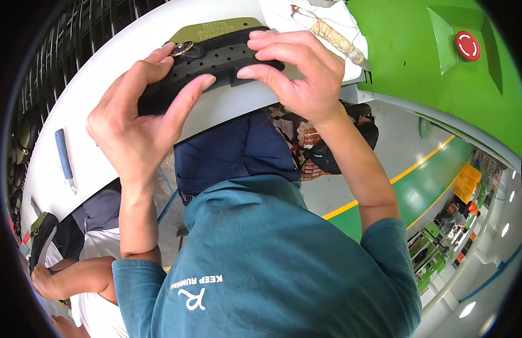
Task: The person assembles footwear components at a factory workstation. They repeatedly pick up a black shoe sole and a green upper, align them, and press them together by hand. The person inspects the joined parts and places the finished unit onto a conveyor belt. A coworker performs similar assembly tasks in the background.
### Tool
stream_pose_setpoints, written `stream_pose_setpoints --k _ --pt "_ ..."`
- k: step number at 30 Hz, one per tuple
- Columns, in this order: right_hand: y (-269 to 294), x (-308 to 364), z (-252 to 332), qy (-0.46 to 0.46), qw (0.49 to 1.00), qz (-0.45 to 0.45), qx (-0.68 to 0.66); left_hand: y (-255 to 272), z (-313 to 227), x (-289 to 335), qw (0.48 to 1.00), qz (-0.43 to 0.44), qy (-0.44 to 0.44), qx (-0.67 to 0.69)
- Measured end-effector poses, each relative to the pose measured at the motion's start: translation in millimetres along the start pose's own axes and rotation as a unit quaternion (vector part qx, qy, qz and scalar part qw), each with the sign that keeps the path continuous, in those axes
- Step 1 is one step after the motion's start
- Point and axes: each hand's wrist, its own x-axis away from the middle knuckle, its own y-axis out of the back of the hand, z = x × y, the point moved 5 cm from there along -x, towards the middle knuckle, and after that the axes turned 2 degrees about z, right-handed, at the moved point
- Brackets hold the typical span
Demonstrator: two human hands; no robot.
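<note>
A black curved strap piece (224,55) with rows of small holes lies in front of me at the white table's edge. Along its far side shows an olive-green plate (216,29) with engraved marks. Near its left end a metal ring (182,48) sits on a black loop. My left hand (134,107) grips the left end, fingertips beside the ring and thumb at the near edge. At the right end, my right hand (306,70) closes on the strap piece, fingers over its top and thumb at the near edge. The palms hide both ends.
A blue-handled pointed tool (64,158) lies on the white table (75,118) at left. A taped stick with loose threads (331,36) rests on white paper at right, beside a green machine (407,62) with a red button (467,45). Another person's arm (83,276) is at lower left.
</note>
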Motion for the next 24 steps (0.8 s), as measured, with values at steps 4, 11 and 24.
stream_pose_setpoints --k 4,11,24 --pt "1 -3 5 -0.037 0.999 0.02 -0.013 -1 0 -1 1.0 0.0 -0.003 0.004" --pt "-7 -21 17 -0.061 0.994 0.088 -0.014 0 13 -10 0.999 -0.016 -0.026 0.016" --pt "-20 -37 10 -0.215 0.958 0.132 -0.133 -2 19 -6 0.999 -0.032 -0.018 0.037"
